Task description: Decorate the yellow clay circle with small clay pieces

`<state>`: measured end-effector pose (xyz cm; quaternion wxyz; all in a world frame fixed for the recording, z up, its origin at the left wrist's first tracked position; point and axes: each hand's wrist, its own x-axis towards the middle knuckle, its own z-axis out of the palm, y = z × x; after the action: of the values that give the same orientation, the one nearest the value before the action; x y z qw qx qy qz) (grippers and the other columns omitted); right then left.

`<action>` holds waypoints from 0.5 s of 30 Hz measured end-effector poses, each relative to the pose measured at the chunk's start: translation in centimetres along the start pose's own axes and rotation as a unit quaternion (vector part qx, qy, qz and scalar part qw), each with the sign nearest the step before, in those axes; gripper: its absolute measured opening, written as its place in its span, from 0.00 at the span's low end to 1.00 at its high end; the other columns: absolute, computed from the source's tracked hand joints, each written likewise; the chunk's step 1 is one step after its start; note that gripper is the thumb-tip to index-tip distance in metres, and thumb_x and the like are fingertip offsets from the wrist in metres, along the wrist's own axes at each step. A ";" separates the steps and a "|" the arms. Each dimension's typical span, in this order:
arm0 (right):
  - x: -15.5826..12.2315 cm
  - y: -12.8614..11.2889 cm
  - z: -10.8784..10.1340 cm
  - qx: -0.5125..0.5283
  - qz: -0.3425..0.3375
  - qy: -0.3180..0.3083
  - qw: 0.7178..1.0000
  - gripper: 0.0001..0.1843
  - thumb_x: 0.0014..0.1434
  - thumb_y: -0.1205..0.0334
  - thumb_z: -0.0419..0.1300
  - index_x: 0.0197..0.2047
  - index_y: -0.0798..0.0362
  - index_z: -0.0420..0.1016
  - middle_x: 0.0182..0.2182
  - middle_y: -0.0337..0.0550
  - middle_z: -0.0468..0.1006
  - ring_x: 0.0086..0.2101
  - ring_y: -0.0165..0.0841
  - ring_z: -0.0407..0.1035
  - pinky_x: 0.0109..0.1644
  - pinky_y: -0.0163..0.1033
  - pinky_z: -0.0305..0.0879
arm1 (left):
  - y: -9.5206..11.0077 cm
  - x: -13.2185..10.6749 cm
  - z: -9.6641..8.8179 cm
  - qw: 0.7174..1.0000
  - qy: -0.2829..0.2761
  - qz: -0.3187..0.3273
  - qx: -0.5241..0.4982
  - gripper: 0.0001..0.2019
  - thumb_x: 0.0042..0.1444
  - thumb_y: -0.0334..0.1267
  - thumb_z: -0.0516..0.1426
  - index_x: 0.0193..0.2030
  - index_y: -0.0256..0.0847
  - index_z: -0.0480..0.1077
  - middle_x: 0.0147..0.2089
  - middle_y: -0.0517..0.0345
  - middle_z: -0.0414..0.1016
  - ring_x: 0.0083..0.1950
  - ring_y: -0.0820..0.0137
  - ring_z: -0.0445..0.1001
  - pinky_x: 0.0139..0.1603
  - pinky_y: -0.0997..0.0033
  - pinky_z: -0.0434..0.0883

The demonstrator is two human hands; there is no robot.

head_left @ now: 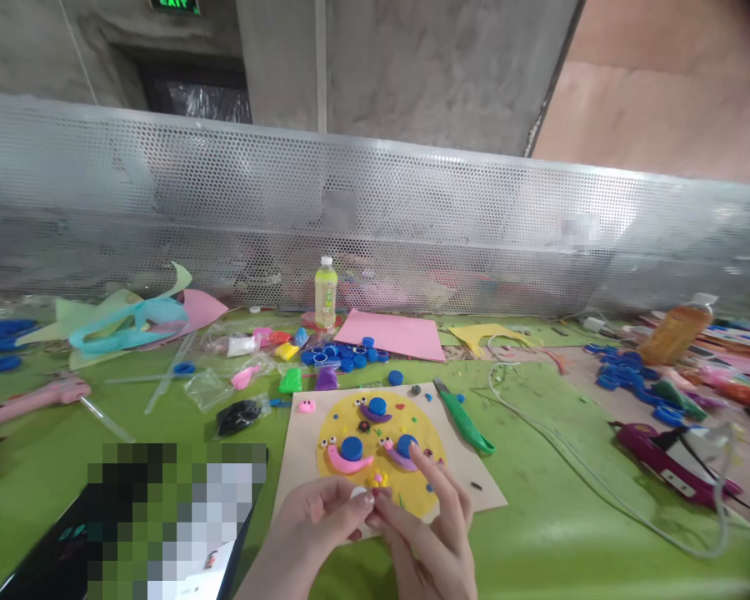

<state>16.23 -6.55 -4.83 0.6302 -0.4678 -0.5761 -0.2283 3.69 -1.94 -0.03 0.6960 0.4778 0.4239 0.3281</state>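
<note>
- Left hand [322, 512], near the tabletop's [537, 537] front edge: fingers pinched around a small white piece [358, 492].
- Right hand [434, 521] met it, index finger raised — whether its other fingers gripped anything, I couldn't tell.
- Beneath both, a cream sheet [491, 493] carried three blue-shelled snails [351, 448] — on a yellow disc [343, 427].

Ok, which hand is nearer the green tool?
Right. The right hand is on the near side of the green tool, slightly to its left; the left hand is farther left, beyond the right hand.
</note>
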 end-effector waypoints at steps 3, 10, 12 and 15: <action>-0.2 0.0 -0.2 -0.001 -0.003 -0.006 1.000 0.18 0.59 0.80 0.60 0.43 0.46 0.78 0.63 0.39 0.64 0.53 0.44 0.63 0.53 0.52 0.64 | 0.2 -0.1 0.1 1.000 -0.007 0.004 -0.002 0.21 0.34 0.54 0.73 0.21 0.37 0.75 0.37 0.44 0.84 0.36 0.60 0.79 0.42 0.65 0.73; 0.3 2.0 -1.7 0.056 -0.028 -0.176 0.982 0.22 0.64 0.55 0.61 0.60 0.50 0.69 0.65 0.52 0.59 0.59 0.46 0.59 0.57 0.53 0.67 | 1.0 -1.2 -0.5 0.992 -0.084 0.013 0.092 0.20 0.45 0.54 0.68 0.29 0.36 0.79 0.34 0.49 0.83 0.38 0.60 0.77 0.42 0.66 0.70; 1.2 2.1 -2.1 0.098 -0.035 -0.211 0.972 0.22 0.63 0.48 0.59 0.57 0.48 0.71 0.62 0.49 0.63 0.59 0.44 0.59 0.57 0.51 0.68 | 1.1 -1.3 -1.0 0.983 -0.128 0.015 0.129 0.21 0.47 0.56 0.67 0.33 0.36 0.80 0.35 0.49 0.82 0.37 0.61 0.76 0.38 0.68 0.68; 2.4 1.6 -2.4 0.120 -0.030 -0.201 0.972 0.14 0.64 0.46 0.57 0.45 0.44 0.76 0.55 0.43 0.71 0.58 0.41 0.62 0.56 0.48 0.69 | 1.1 -1.2 -1.5 0.978 -0.144 0.027 0.148 0.22 0.49 0.57 0.65 0.34 0.35 0.79 0.34 0.50 0.81 0.38 0.61 0.75 0.37 0.70 0.65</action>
<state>19.33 -7.25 -2.87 0.5455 -0.4079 -0.7280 -0.0778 1.79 -2.09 1.05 0.6626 0.6288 0.3498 0.2078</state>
